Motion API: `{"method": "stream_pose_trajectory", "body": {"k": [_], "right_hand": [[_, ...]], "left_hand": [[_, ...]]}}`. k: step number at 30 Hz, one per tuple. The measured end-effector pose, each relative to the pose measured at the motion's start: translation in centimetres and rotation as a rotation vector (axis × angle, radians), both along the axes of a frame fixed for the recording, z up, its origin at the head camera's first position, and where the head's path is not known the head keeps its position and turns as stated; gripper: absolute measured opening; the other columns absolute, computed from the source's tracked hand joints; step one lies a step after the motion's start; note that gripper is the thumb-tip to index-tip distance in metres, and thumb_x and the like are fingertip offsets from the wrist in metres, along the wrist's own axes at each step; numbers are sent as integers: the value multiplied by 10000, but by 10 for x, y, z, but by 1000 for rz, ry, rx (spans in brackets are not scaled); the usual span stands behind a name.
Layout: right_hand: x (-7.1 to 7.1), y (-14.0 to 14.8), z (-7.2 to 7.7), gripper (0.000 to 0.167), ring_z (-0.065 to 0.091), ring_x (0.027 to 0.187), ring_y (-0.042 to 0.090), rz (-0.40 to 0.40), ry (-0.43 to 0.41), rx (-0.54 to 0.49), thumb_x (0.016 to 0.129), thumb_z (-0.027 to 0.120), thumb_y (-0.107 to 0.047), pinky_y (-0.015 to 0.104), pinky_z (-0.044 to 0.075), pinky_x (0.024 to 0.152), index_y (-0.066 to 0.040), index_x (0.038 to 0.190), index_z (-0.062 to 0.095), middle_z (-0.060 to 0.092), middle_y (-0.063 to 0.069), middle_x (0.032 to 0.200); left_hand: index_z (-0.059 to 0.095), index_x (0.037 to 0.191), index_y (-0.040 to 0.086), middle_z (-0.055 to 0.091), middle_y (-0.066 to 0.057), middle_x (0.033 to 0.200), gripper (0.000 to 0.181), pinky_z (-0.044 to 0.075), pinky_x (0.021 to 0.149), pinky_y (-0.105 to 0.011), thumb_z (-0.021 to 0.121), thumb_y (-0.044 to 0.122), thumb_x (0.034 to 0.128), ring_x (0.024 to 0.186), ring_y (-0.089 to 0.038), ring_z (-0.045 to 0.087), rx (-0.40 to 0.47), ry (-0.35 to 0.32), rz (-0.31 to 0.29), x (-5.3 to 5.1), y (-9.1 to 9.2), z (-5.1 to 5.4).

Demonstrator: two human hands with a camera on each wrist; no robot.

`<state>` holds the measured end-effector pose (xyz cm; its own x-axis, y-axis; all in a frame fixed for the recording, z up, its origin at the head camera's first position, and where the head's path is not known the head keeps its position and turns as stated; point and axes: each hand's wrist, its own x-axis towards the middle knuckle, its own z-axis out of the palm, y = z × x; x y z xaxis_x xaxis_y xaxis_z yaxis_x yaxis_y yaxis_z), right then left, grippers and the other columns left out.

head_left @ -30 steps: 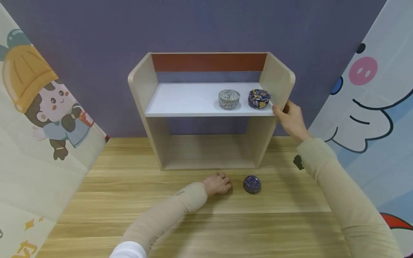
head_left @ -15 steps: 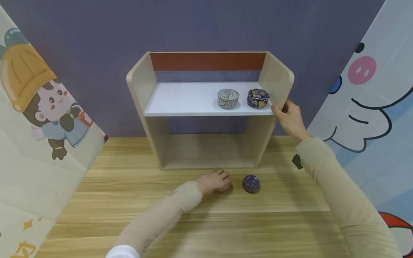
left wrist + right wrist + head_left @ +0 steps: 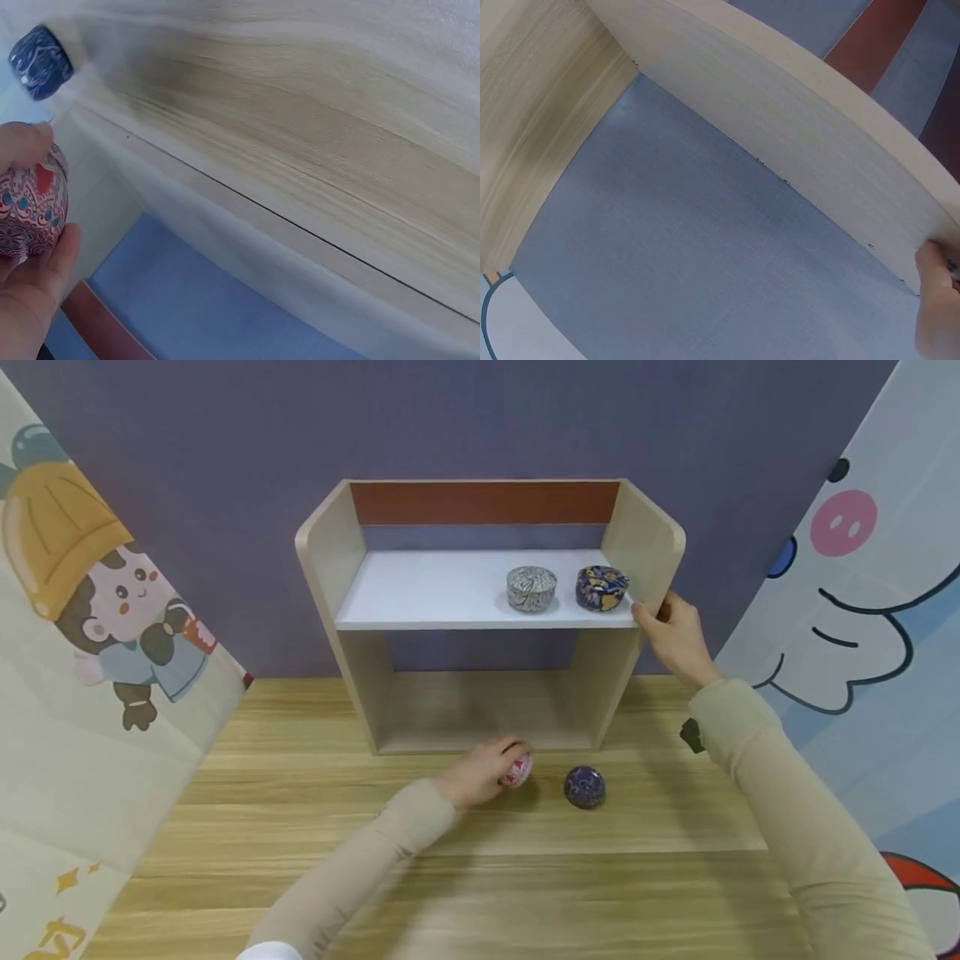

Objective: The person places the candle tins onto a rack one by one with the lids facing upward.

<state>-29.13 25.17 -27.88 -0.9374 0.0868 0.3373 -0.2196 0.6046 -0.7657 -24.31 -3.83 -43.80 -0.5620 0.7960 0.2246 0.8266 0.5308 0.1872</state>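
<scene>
1. Nearest on the counter (image 3: 570, 902): the purple tin (image 3: 584, 787), right of the left hand (image 3: 476, 774), a gap between.
2. And here's the grip: fingers and thumb grasp the red-patterned tin (image 3: 517, 770) at their right side; round, no long axis showing. The right hand (image 3: 677, 639) is well apart.
3. Just beyond, the shelf unit (image 3: 487, 626) stands toward the counter's far edge, lower compartment (image 3: 480, 710) facing the tin.
4. Off right, the right hand grasps the side panel (image 3: 645, 543).
5. Farthest, grey tin (image 3: 532, 589) and floral tin (image 3: 602, 588) share the upper shelf's (image 3: 427, 589) right half; white surface runs on leftward.
</scene>
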Motion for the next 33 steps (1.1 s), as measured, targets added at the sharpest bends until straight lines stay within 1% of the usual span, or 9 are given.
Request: {"method": "stream_pose_trajectory", "body": {"k": [2,7,13,15,19,22,25,29,33], "right_hand": [[-1,0,0,514,539,984,216,2,7,1,958,483,-342,211,448,764,38,1305,470,561,235,1207],[-1,0,0,513,540,1000,234,1,6,-8,958,482,-336,226,454,776,37,1309,467,557,235,1216],[-1,-1,1,528,533,1021,248,4,-4,-8,963,472,-345,293,463,822,33,1331,448,546,233,1234],[-1,-1,1,526,531,1012,243,8,-3,-10,964,474,-341,280,460,816,38,1328,449,547,236,1227],[-2,-1,-1,517,531,1001,231,9,-2,-13,962,478,-331,254,453,797,40,1321,453,551,236,1218],[-2,-1,-1,519,534,1019,240,12,-5,-15,963,473,-334,272,459,815,32,1330,447,546,232,1235],[-2,0,-2,523,534,1036,248,12,-7,-15,962,471,-340,283,461,826,26,1335,444,541,227,1250],[-1,0,-2,508,538,1002,214,3,5,-11,961,475,-328,222,454,778,30,1320,457,552,232,1227],[-2,0,-2,483,539,916,143,-6,33,2,958,487,-309,159,436,705,49,1282,485,576,245,1161]], "left_hand": [[486,1297,72,493,-120,1294,646,460,960,-394,739,9,705,1155,-283,514,43,-10,22,-1,-2,1],[485,1312,78,496,-115,1315,698,427,988,-448,795,96,687,1197,-291,482,86,-54,84,2,-5,4],[486,1307,50,531,-102,1290,714,438,985,-380,815,104,677,1154,-248,524,181,-189,138,6,-5,5],[484,1305,48,546,-94,1263,718,449,971,-348,819,98,672,1122,-232,542,214,-236,155,7,-6,5],[479,1302,62,555,-87,1218,728,475,931,-349,826,89,664,1071,-231,560,281,-325,185,10,-8,6],[477,1294,51,554,-89,1197,731,483,914,-356,832,86,656,1052,-236,562,318,-352,195,11,-10,6],[478,1282,40,558,-90,1174,728,490,896,-357,838,91,651,1035,-237,566,345,-350,195,12,-11,6],[481,1276,43,558,-87,1166,721,493,888,-368,839,98,654,1040,-242,562,379,-359,193,13,-11,6],[485,1287,67,544,-64,1192,730,484,906,-358,844,112,653,1075,-221,546,405,-397,199,13,-11,4]]}}
